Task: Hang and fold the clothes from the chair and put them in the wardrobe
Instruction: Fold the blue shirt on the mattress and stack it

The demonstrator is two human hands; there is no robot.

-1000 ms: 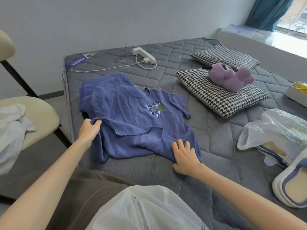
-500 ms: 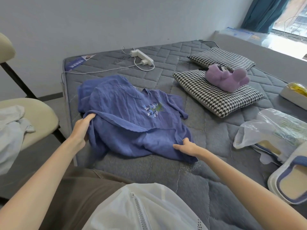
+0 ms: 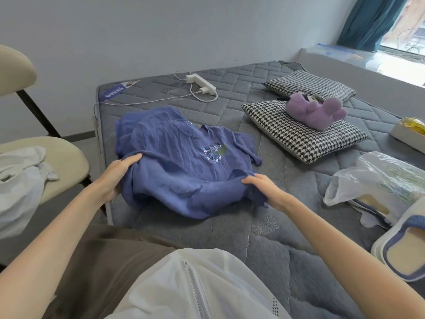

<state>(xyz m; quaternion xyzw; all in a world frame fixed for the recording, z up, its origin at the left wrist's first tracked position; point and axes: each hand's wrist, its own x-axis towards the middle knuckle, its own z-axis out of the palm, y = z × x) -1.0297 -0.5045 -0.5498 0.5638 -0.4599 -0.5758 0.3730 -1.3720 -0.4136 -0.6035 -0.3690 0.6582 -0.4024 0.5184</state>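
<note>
A blue shirt (image 3: 174, 162) with a small leaf print lies crumpled on the grey mattress (image 3: 230, 226). My left hand (image 3: 117, 176) grips the shirt's left lower edge, and my right hand (image 3: 264, 187) grips its right lower edge. Both hands hold the hem raised off the mattress and pushed toward the collar, so the lower half bulges. A cream chair (image 3: 66, 162) stands at the left with a white garment (image 3: 20, 176) heaped on its seat.
Two houndstooth pillows (image 3: 299, 134) with a purple plush toy (image 3: 317, 111) lie at the right. A white power strip (image 3: 200, 82) and cable sit near the wall. Plastic bags (image 3: 372, 180), a slipper (image 3: 404, 249) and a white box (image 3: 407, 137) crowd the right edge.
Both hands have lifted the shirt's lower hem and carried it away from me toward the collar. The right hand went from lying flat on the cloth to gripping it.
</note>
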